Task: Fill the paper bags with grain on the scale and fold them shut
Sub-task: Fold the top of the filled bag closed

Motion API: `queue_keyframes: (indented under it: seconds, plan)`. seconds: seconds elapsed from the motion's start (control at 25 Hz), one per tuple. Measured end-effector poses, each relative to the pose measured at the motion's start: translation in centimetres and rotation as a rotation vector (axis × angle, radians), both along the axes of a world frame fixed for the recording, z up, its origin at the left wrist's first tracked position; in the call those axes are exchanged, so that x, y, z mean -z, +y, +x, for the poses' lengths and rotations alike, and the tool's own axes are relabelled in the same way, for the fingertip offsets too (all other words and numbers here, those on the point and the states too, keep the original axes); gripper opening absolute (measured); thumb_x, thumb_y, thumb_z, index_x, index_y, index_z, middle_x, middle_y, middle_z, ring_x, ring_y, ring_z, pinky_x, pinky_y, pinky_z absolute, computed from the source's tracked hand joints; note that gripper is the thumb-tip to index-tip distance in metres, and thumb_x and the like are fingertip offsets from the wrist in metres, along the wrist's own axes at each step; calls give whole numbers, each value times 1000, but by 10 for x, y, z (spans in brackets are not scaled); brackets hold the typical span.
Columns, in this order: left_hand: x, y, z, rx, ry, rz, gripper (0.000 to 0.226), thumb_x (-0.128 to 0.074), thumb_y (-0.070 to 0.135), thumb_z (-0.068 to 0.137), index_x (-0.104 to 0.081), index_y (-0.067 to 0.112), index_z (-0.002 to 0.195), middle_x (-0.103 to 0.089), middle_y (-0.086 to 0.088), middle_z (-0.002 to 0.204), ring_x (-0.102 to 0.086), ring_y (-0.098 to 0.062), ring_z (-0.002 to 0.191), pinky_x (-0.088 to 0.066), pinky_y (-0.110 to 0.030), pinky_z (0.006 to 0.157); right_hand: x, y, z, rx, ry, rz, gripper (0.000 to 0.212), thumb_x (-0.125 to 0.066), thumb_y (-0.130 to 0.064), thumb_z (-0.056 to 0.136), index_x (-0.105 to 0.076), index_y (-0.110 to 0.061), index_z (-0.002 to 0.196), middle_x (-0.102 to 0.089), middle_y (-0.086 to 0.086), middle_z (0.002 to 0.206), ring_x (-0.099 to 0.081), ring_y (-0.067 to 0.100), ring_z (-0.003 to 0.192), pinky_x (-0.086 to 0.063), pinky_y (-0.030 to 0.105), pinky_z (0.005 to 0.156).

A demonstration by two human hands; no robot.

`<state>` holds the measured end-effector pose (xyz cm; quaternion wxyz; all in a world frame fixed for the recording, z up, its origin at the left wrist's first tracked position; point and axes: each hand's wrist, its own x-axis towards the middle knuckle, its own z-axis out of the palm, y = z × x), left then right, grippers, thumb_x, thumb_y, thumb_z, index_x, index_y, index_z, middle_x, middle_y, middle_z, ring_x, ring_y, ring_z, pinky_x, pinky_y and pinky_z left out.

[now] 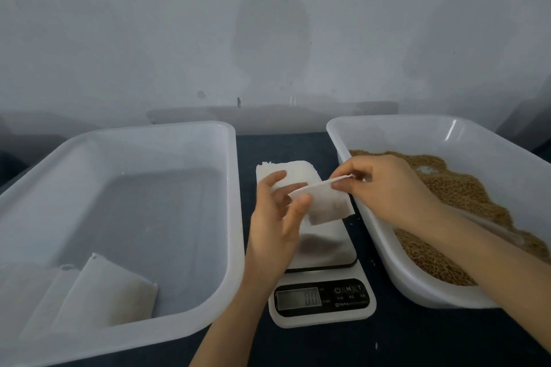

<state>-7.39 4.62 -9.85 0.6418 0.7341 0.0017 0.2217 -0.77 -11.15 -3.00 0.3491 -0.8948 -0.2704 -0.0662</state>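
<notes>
Now | both hands pinch paper bag (325, 202) | above scale (323, 301)

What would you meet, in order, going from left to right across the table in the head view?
Clear tub holding folded bags → scale → tub of grain

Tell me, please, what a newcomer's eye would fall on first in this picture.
The hands at centre draw the eye: the left hand and right hand pinch a small white paper bag above the scale. To the right, a white bin holds brown grain. To the left, a matching bin holds plump white bags in its near corner.
</notes>
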Motion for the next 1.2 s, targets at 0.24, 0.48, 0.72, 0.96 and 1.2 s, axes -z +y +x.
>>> queue_keyframes:
  seconds: [0.24,0.48,0.72,0.96,1.2]
  plan:
    - [1,3,2,-111,80,61,6,-64,25,89,-69,25,90,-72,8,86,-67,-6,83,-54,-21,74,2,4,0,22,-12,-64,9,-64,-39,83,-69,-32,82,-64,-8,66,-52,-5,59,-30,16,58]
    - [2,6,1,-155,122,94,12,-57,29,93,-67,22,93,-70,7,85,-64,-3,80,-52,-19,72,11,6,-4,6,-6,-40,13,-63,-37,85,-70,-27,85,-65,-6,67,-52,-7,62,-30,18,61]
    - [3,6,0,-125,124,97,11,-59,24,92,-66,24,99,-71,10,89,-65,-3,85,-52,-18,75,18,6,-5,-16,-32,-67,11,-61,-39,85,-67,-32,79,-66,-6,69,-52,-5,67,-33,26,74]
    - [3,2,-2,-97,69,38,16,-61,26,90,-67,18,103,-70,4,83,-66,-11,79,-52,-19,66,18,2,-10,-75,7,-20,8,-63,-39,84,-66,-37,91,-64,-13,76,-54,-11,70,-36,4,62]
    - [4,2,-2,-107,72,22,9,-61,25,90,-67,23,97,-71,8,83,-66,-6,80,-53,-18,69,15,3,-12,-48,31,56,7,-63,-32,86,-67,-34,92,-63,-21,77,-55,-12,80,-34,-2,67]
